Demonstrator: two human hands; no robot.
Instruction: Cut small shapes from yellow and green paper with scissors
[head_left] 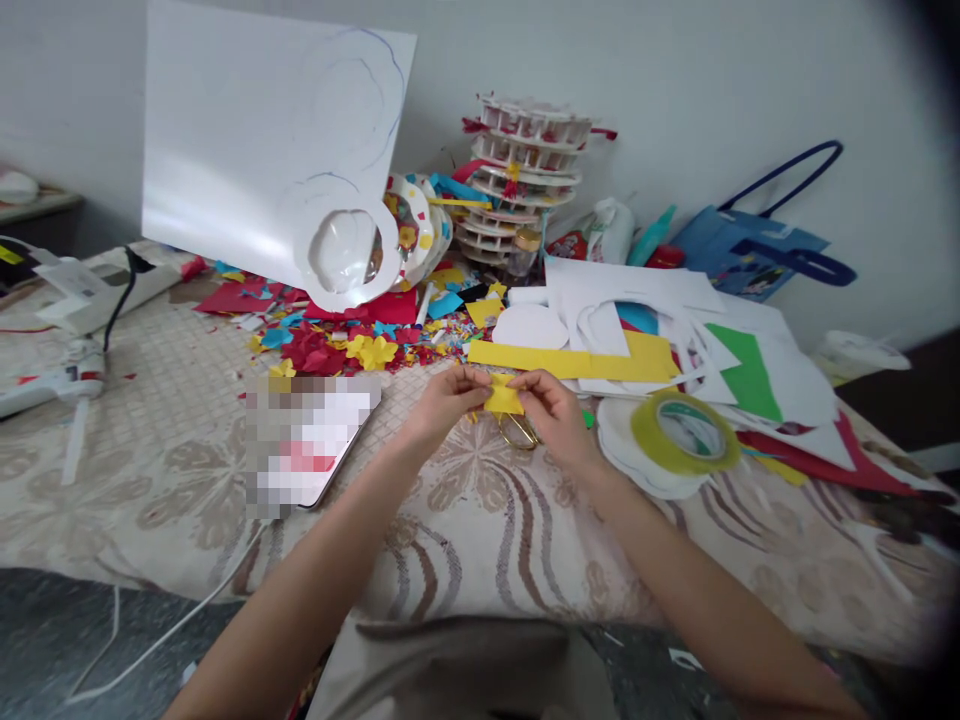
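Yellow paper (504, 403) lies between the left hand (448, 402) and the right hand (556, 412), each pinching one side of it in the fingertips. From my remote seat I see a plain pale wall (675, 90), then a flower-patterned tablecloth (465, 520), a smooth, glossy white sheet (247, 130), a shiny ring of tape (645, 432) and a crinkled yellow paper flower (371, 352).

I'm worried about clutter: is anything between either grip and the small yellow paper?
Nothing visible: the left grip and right grip already hold the small yellow paper at its sides. The gold loops show just below it in the picture, not between.
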